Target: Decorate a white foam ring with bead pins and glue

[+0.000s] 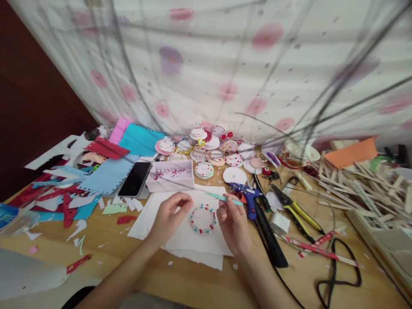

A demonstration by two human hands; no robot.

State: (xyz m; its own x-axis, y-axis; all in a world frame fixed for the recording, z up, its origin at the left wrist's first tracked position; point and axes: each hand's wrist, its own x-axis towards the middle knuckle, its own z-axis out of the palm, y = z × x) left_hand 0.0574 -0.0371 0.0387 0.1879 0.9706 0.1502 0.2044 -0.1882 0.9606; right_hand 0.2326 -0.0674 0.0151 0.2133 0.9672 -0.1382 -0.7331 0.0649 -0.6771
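Pinching flat turquoise strip (215, 196) in right hand (236, 221), right of red-and-turquoise bead ring (201, 231); curling left hand (170, 216) left of ring, unclear if gripping.

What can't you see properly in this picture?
Head view: part of the thin teal strip, covered by the right hand.
Head view: whether the left hand pinches anything, too blurred.
Head view: rest of the clear-and-blue plastic container, cut off by the left edge.
Head view: number of red beads in the white rectangular box, too small.
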